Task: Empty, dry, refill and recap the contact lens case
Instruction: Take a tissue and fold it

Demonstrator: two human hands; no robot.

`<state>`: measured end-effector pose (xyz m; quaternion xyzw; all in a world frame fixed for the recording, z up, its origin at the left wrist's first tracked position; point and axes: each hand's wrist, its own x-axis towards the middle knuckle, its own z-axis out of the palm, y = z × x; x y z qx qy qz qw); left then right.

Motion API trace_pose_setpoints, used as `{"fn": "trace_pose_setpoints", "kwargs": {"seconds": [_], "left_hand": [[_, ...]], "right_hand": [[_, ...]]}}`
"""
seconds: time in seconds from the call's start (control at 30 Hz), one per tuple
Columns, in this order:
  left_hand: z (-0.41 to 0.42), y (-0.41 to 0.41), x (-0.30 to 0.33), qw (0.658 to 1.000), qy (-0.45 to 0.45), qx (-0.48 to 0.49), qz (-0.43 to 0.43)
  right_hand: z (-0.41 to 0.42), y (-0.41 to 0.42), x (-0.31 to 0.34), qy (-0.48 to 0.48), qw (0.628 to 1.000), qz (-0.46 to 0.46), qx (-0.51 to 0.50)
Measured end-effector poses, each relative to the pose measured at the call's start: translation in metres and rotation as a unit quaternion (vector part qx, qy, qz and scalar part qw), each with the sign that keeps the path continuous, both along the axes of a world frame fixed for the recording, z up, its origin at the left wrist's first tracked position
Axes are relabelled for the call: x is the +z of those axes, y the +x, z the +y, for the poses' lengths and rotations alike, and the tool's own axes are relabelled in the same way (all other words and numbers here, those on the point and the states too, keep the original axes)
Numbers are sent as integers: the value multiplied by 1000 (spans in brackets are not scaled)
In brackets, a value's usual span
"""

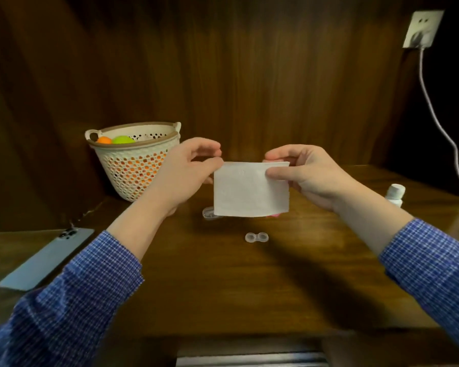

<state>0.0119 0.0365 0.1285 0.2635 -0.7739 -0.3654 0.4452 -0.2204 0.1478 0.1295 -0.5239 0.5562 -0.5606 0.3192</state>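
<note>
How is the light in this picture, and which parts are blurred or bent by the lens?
Head view: dim warm light; the white tissue is the brightest thing and throws a soft shadow onto the table. The left hand looks slightly motion-blurred, the clear lens case small and soft. Wide-angle bending shows at the edges, in the phone and the cable.

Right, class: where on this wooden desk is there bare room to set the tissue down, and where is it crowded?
Bare: the wooden desk nearer than the clear twin-cup lens case, between the pale blue phone and right sleeve. Crowded: behind the case, where a clear lid lies under the held white tissue, beside the perforated cream basket.
</note>
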Motion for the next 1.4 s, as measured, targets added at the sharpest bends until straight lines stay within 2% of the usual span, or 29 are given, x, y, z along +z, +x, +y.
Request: {"fn": "trace_pose_setpoints", "kwargs": {"seconds": [0.07,0.2,0.43,0.57,0.63,0.73,0.8,0.83,0.87,0.93,1.0,1.1,1.23,1.4], "left_hand": [[5,1,-1,999,-1,-12,-40],[20,0,5,985,-104,-26,-137],[32,-9,3,963,-101,-101,-229],[26,-7,-7,965,-46,-112,-231],[23,-5,-14,974,22,-122,-187],[17,-4,-25,973,170,-136,-78],[13,-5,-34,954,260,-152,-8],[12,-7,-38,944,289,-155,18],[11,-9,-43,938,309,-151,39],[11,-15,-51,933,329,-133,63],[8,-20,-59,931,339,-115,70],[-1,-27,-68,938,334,-74,50],[-15,-34,-85,958,283,1,-35],[-20,-40,-98,951,301,-27,-56]], "right_hand": [[5,2,3,2,999,44,-1],[11,4,7,-4,990,140,-2],[17,9,12,-7,972,233,21],[19,7,6,-23,965,261,-15],[18,5,3,-45,963,262,-47],[12,-1,-9,-2,976,207,-67],[8,-2,-23,87,993,74,-6],[7,-1,-31,128,991,-9,39],[6,2,-38,155,982,-69,82],[1,9,-52,172,967,-124,139],[-8,14,-63,173,962,-157,140],[-25,12,-78,130,974,-165,83],[-41,4,-97,61,995,-74,-16],[-43,-2,-108,46,997,-53,12]]}}
